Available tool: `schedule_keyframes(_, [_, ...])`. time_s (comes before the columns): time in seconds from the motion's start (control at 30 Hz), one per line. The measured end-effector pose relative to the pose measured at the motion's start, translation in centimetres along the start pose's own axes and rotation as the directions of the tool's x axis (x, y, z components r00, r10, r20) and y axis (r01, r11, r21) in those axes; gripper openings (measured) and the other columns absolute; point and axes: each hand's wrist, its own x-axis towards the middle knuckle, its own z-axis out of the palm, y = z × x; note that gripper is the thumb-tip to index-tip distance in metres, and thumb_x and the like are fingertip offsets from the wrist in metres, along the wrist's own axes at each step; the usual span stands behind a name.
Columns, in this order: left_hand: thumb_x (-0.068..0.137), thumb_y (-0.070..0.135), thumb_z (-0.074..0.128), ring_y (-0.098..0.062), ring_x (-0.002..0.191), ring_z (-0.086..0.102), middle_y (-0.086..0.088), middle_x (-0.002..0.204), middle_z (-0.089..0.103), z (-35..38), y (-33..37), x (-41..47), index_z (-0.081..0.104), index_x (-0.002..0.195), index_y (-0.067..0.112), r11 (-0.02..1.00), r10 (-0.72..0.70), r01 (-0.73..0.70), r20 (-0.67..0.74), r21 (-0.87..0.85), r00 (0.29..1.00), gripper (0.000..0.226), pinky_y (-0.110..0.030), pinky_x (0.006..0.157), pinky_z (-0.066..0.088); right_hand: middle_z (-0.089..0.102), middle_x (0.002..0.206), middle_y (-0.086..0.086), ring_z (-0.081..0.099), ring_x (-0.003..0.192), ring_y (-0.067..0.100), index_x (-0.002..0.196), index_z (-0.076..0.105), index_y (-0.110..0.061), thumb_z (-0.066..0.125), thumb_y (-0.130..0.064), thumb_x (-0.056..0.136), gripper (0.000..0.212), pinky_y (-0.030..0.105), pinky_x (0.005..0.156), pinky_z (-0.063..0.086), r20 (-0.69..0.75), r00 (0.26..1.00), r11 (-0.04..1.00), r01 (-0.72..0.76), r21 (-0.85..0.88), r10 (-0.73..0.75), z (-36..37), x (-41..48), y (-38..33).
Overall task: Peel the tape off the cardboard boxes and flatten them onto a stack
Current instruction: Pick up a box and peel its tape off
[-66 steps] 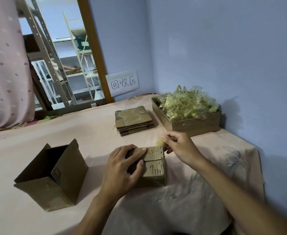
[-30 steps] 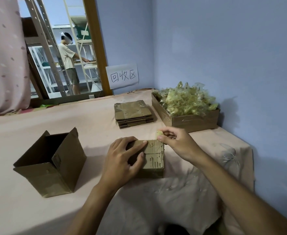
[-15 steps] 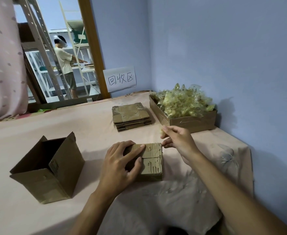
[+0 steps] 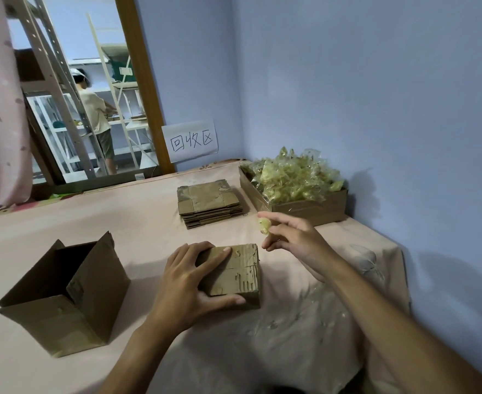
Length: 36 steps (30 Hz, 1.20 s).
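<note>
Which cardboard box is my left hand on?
The small closed box in the middle, under the left hand; the open box stands untouched at left, the tape-filled box behind.

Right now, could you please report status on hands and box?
Left hand grips closed box. Right hand pinches tape wad. Scrap tray just beyond.

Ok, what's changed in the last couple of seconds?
The right hand, pinching a small wad of tape, has lifted off the far corner of the closed box toward the tray of tape scraps. The left hand still holds the closed box down; the open box and the flat stack haven't moved.
</note>
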Motion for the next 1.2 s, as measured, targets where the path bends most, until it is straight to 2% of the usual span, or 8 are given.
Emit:
schedule_keyframes(0.17, [0.076, 0.095, 0.049, -0.017, 0.118, 0.048, -0.001, 0.132, 0.06, -0.2, 0.1, 0.9, 0.065, 0.139, 0.033, 1.0, -0.009, 0.009, -0.003, 0.027, 1.0, 0.09, -0.035, 0.099, 0.039, 0.067, 0.085, 0.008, 0.069, 0.075, 0.02, 0.124, 0.068, -0.007, 0.062, -0.002, 0.099, 0.027, 0.026, 0.072, 0.057, -0.037, 0.997, 0.998, 0.061, -0.014, -0.061, -1.2, -0.5, -0.7])
schedule_keyframes(0.4, [0.073, 0.098, 0.043, -0.025, 0.12, 0.052, -0.005, 0.134, 0.059, -0.2, 0.7, 3.9, 0.065, 0.137, 0.035, 0.997, -0.08, 0.081, -0.073, 0.018, 0.994, 0.093, -0.04, 0.095, 0.044, 0.07, 0.075, 0.008, 0.065, 0.065, 0.013, 0.1, 0.071, -0.006, 0.071, -0.022, 0.095, 0.016, 0.025, 0.067, 0.054, -0.235, 0.958, 0.975, 0.124, -0.184, -0.166, -6.7, -0.4, -1.7])
schedule_keyframes(0.53, [0.07, 0.098, 0.045, -0.027, 0.117, 0.054, -0.005, 0.131, 0.061, 1.3, 1.9, 6.3, 0.068, 0.134, 0.034, 0.994, -0.105, 0.107, -0.069, 0.035, 0.992, 0.093, -0.042, 0.097, 0.045, 0.065, 0.075, 0.006, 0.061, 0.057, 0.01, 0.091, 0.065, -0.011, 0.075, -0.018, 0.092, 0.012, 0.024, 0.058, 0.051, -0.39, 0.89, 0.951, 0.127, -0.282, -0.234, -10.5, 1.0, -2.2])
schedule_keyframes(0.63, [0.069, 0.1, 0.043, -0.027, 0.116, 0.057, -0.006, 0.128, 0.063, 3.1, 2.6, 7.7, 0.071, 0.131, 0.033, 0.992, -0.12, 0.122, -0.062, 0.027, 0.991, 0.095, -0.045, 0.099, 0.048, 0.065, 0.087, 0.008, 0.062, 0.059, 0.014, 0.1, 0.065, -0.012, 0.076, -0.013, 0.092, 0.014, 0.031, 0.061, 0.053, -0.512, 0.821, 0.94, 0.082, -0.332, -0.252, -13.7, 2.7, -2.1])
schedule_keyframes(0.73, [0.069, 0.1, 0.04, -0.027, 0.117, 0.056, -0.007, 0.128, 0.063, 4.6, 2.9, 8.7, 0.07, 0.132, 0.032, 0.989, -0.144, 0.145, -0.061, 0.011, 0.988, 0.098, -0.045, 0.099, 0.046, 0.069, 0.092, 0.009, 0.066, 0.071, 0.02, 0.111, 0.068, -0.015, 0.076, -0.015, 0.091, 0.021, 0.042, 0.077, 0.057, -0.552, 0.782, 0.896, 0.016, -0.445, -0.288, -16.5, 4.4, -1.7])
schedule_keyframes(0.83, [0.069, 0.101, 0.039, -0.027, 0.118, 0.055, -0.007, 0.131, 0.063, 5.8, 2.9, 9.4, 0.069, 0.133, 0.032, 0.988, -0.152, 0.153, -0.052, 0.015, 0.987, 0.099, -0.045, 0.101, 0.045, 0.068, 0.097, 0.002, 0.066, 0.088, 0.021, 0.118, 0.063, -0.016, 0.078, -0.02, 0.089, 0.032, 0.036, 0.084, 0.053, -0.563, 0.763, 0.848, -0.035, -0.529, -0.319, -17.8, 6.1, -1.1])
schedule_keyframes(1.03, [0.062, 0.102, 0.039, -0.021, 0.123, 0.052, 0.001, 0.134, 0.062, 6.6, 2.3, 10.6, 0.066, 0.136, 0.039, 0.976, -0.216, 0.216, -0.004, -0.024, 0.976, 0.101, -0.04, 0.103, 0.042, 0.068, 0.091, -0.005, 0.066, 0.09, 0.019, 0.098, 0.068, -0.017, 0.076, -0.026, 0.09, 0.014, 0.037, 0.085, 0.053, -0.503, 0.763, 0.66, -0.137, -0.738, -0.405, -18.7, 10.2, 0.3])
schedule_keyframes(1.2, [0.061, 0.102, 0.038, -0.02, 0.128, 0.048, 0.002, 0.14, 0.058, 6.6, 2.4, 10.6, 0.063, 0.138, 0.04, 0.975, -0.223, 0.223, 0.02, -0.017, 0.975, 0.102, -0.038, 0.106, 0.038, 0.068, 0.107, 0.007, 0.066, 0.097, 0.031, 0.105, 0.07, -0.014, 0.068, -0.022, 0.095, 0.013, 0.042, 0.085, 0.052, -0.356, 0.813, 0.374, -0.186, -0.909, -0.46, -18.9, 12.3, 1.5])
